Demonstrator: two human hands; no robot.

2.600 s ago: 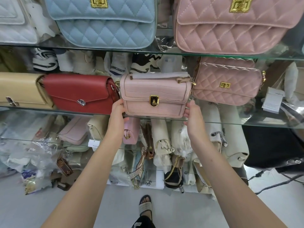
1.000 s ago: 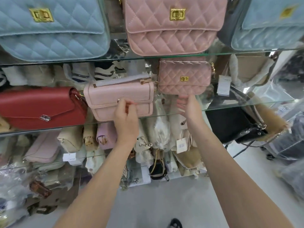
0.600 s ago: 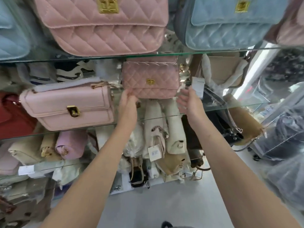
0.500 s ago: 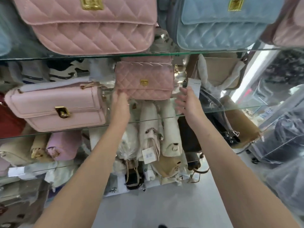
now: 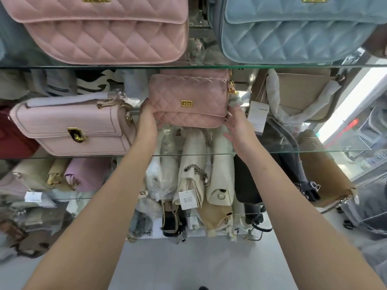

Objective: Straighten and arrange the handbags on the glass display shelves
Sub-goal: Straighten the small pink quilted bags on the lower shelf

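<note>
A small pink quilted handbag with a gold clasp sits on the middle glass shelf, held between both my hands. My left hand grips its lower left corner. My right hand holds its lower right corner with the fingers spread along the side. To its left stands a pale pink flap handbag with a gold lock. Further left, the edge of a red handbag shows.
The upper glass shelf carries a large pink quilted bag and a large blue quilted bag. A beige bag with a white tag stands right of my hands. Lower shelves hold several cream, lilac, black and tan bags.
My hands left the pale pink flap bag and moved right to the small pink quilted bag. Both hands now grip its lower corners, and the view has shifted right.
</note>
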